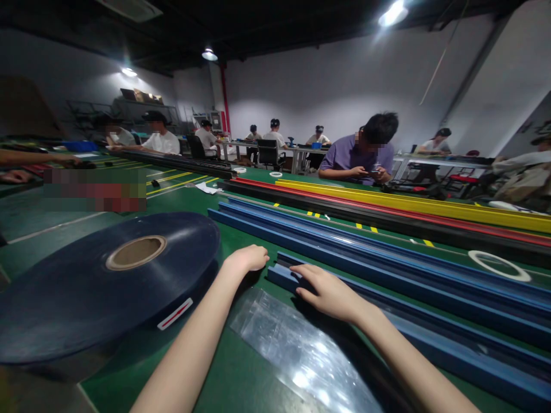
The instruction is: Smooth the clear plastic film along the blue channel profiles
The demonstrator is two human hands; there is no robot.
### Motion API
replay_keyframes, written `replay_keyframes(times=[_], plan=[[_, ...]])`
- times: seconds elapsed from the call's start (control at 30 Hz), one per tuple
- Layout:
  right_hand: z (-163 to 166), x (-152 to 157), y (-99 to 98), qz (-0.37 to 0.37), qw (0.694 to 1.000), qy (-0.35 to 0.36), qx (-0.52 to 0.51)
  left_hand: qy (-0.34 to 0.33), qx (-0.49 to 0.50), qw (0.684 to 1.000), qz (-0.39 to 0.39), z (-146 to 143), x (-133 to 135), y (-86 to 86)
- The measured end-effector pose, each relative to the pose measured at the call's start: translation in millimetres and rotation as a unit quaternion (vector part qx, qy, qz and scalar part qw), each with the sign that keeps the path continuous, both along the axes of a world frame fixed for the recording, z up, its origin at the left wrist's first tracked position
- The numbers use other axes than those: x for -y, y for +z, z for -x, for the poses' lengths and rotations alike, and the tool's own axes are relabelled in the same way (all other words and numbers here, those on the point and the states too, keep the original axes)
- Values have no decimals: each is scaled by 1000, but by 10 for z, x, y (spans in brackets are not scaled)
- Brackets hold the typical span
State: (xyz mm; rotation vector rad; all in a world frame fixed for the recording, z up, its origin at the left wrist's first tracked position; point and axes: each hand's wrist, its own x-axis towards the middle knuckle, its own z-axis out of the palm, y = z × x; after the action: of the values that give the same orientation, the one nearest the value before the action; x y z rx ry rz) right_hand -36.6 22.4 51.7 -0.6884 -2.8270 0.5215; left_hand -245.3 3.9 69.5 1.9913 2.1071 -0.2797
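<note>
Blue plastic rail lies lengthwise under the right hand, its near end just past the fingertips. That hand is open, palm down, fingers flat on the rail's top, forearm stretched low. The left hand rests just left of the rail's end on the green surface, fingers curled shut and knuckles up. Whether it grips anything is hidden. A clear film sheet lies between the forearms, and a big dark film roll sits left of the left hand.

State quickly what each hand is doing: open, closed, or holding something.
Left hand: closed, fingers curled, beside the film roll.
Right hand: open, flat on the end of the blue rail.
</note>
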Motion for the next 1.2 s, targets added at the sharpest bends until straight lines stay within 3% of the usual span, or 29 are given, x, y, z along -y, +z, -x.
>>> replay_keyframes(times=[0.17, 0.4, 0.47, 0.57, 0.7, 0.97, 1.07, 1.2], plan=[[-398, 23, 56, -23, 998, -50, -13, -18, -19, 999, -31, -147, 30, 23], [-1091, 64, 40, -93, 985, -142, -22, -17, -95, 978, -186, -676, 149, 28], [-1301, 75, 23, -117, 980, -160, -13, -51, -96, 966, -234, -874, 199, 3], [-1631, 77, -11, -152, 969, -193, 3, -152, -56, 945, -286, -1164, 276, -81], [-2088, 63, -76, -178, 948, -264, 19, -246, 3, 929, -276, -1458, 295, -205], [-2858, 129, -165, -147, 920, -360, 49, -306, 54, 916, -254, -2157, 127, -195], [-3085, 181, -160, -126, 915, -380, 49, -330, 69, 903, -265, -2554, 122, -265], [-3245, 264, -193, -114, 918, -380, 27, -314, 78, 901, -290, -2951, 99, -389]])
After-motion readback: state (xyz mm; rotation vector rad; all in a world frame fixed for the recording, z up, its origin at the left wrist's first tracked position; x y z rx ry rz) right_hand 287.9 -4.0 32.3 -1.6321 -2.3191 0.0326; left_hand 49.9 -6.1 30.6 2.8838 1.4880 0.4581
